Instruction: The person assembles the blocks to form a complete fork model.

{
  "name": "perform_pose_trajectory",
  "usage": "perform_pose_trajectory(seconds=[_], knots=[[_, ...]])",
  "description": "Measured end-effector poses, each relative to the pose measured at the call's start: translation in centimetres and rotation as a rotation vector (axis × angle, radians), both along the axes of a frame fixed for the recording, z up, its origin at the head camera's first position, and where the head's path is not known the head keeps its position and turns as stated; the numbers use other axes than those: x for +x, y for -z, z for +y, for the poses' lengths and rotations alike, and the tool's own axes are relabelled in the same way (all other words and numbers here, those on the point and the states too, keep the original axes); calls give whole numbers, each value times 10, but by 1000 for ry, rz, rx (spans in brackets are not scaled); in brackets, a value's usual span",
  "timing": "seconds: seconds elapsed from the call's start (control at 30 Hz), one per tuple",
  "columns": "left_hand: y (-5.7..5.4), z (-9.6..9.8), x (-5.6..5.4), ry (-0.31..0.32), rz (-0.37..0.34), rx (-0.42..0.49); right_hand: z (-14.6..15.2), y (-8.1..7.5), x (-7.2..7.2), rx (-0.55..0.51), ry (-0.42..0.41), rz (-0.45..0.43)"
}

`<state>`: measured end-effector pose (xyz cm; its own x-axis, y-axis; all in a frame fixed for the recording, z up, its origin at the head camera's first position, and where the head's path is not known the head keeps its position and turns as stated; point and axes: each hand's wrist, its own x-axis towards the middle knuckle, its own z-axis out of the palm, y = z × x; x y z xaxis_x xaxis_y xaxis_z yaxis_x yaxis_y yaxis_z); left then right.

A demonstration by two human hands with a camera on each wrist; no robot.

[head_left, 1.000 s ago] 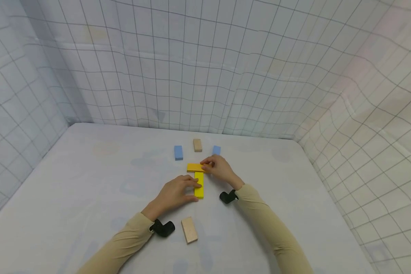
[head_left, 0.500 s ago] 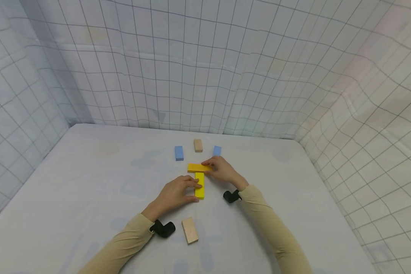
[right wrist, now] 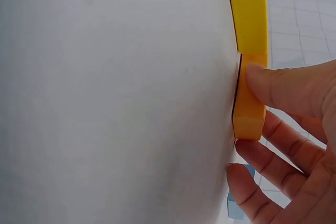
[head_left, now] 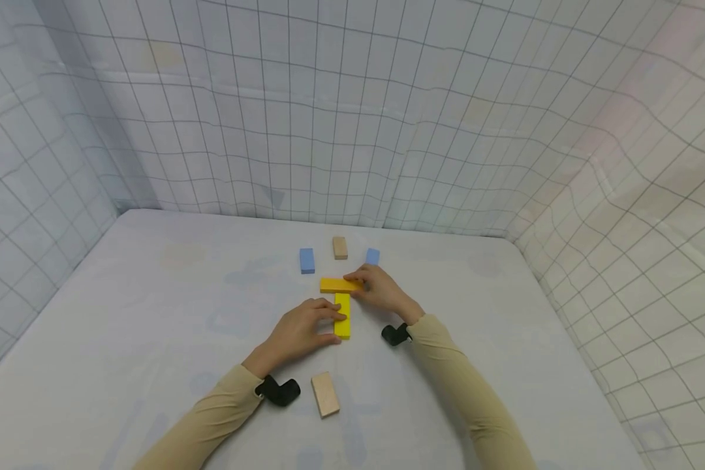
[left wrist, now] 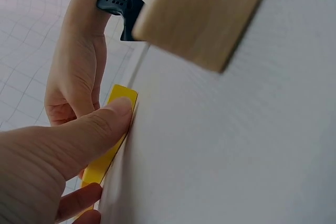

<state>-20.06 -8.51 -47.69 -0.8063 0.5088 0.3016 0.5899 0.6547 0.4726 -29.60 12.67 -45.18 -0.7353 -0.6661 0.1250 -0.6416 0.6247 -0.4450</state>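
Note:
Two long blocks form a T on the table in the head view. The yellow block (head_left: 342,328) is the stem, pointing toward me, and the orange-yellow block (head_left: 331,285) lies crosswise against its far end. My left hand (head_left: 301,331) grips the yellow block, its thumb (left wrist: 113,116) on the near end and fingers over the top. My right hand (head_left: 382,290) pinches the right part of the orange-yellow block; in the right wrist view the thumb (right wrist: 273,85) presses its near side, with fingers around the far side and end.
Beyond the T lie a blue block (head_left: 307,261), a wooden block (head_left: 340,248) and another blue block (head_left: 373,256), partly hidden by my right hand. Nearer me, a second wooden block (head_left: 326,395) lies beside the left wrist. Grid-patterned curtains (head_left: 329,117) hang around the white table (head_left: 153,294).
My right hand has shifted slightly on the crosswise block, its thumb now lower along the near side. My left hand and the blocks show almost no movement.

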Motion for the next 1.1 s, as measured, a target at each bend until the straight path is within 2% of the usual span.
perform_pose_trajectory(seconds=[0.53,0.87,1.1], knots=[[4,0,-4,-3,17,40,1,1,-2,-17,-21,4],[0,1,-3,1,7,32,1,3,-2,-2,-21,8],[1,1,-4,-7,9,25,3,3,-2,-12,-31,12]])
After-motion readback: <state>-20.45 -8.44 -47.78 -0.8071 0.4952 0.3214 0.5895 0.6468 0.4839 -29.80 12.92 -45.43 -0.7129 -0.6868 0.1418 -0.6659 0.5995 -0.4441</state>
